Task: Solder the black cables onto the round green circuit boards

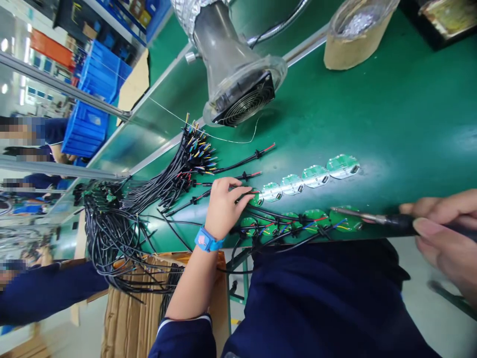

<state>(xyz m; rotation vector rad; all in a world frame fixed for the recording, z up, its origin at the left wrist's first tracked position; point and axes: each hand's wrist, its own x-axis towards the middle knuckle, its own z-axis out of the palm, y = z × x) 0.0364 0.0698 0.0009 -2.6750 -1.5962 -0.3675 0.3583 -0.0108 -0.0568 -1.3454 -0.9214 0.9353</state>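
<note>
My left hand (pixel 223 204), a blue wrist strap (pixel 208 239) at its wrist, is pinched on a black cable whose red wire end shows at the fingertips. It sits over the left end of an upper row of round circuit boards (pixel 292 184). In my right hand (pixel 443 233) is a soldering iron (pixel 395 221), its tip pointing left above the rightmost board of the lower row. That lower row of green boards (pixel 315 220) has black cables with red, blue and yellow wires lying on it.
Bundled black cables (pixel 160 186) lie at left, and more cables (pixel 108 238) hang over the table edge above a cardboard box (pixel 130 308). A fume extractor (pixel 242 94) juts over the green table (pixel 391 114). Behind stand a tape-roll holder (pixel 357 40) and blue bins (pixel 85 127). Other people sit at left.
</note>
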